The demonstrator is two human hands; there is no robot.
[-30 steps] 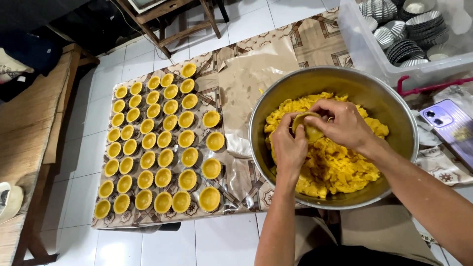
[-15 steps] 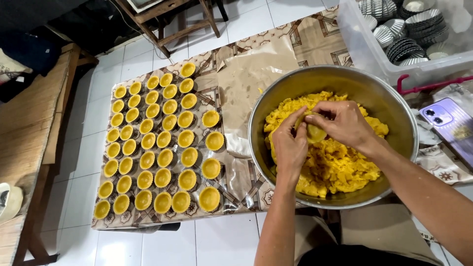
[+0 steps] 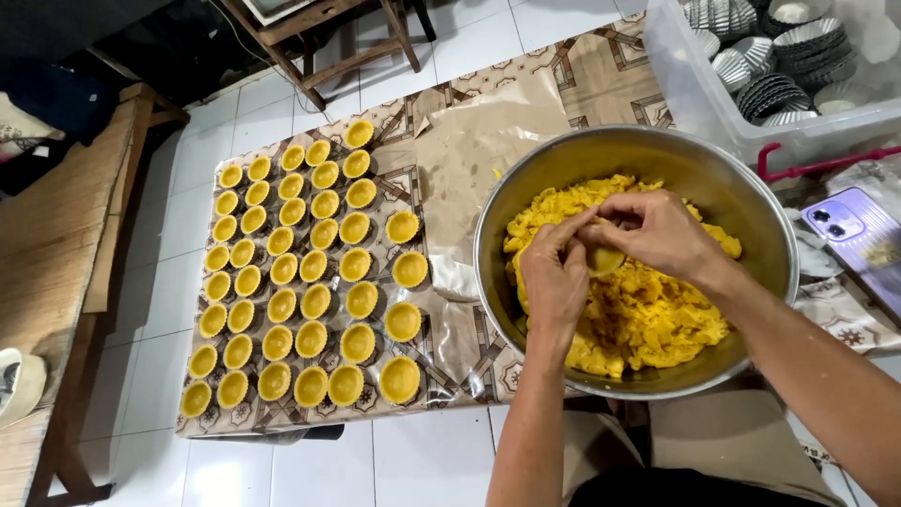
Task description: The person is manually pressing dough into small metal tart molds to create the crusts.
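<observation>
Both hands over the steel bowl [image 3: 526,202], close together above the heap of yellow dough [image 3: 648,319]. Left hand [image 3: 554,277] curled, fingertips pinching a small dough piece [image 3: 605,258]. Right hand [image 3: 657,235] closed over the same piece from the other side, thumb and fingers pressed onto it. Bowl sitting at the near right edge of the patterned floor mat [image 3: 601,80]. Rows of dough-lined tart shells [image 3: 310,268] spread over the mat's left half, well apart from the bowl. Sheet of brown paper [image 3: 469,150] between shells and bowl, its right side tucked under the bowl's rim. Clear plastic tub [image 3: 699,103] of empty fluted tins [image 3: 770,94] just beyond the bowl, at the far right corner. Purple phone [image 3: 849,225] off to the right. Wooden bench [image 3: 56,225] along the left, wooden stool [image 3: 328,38] past the mat's far edge.
</observation>
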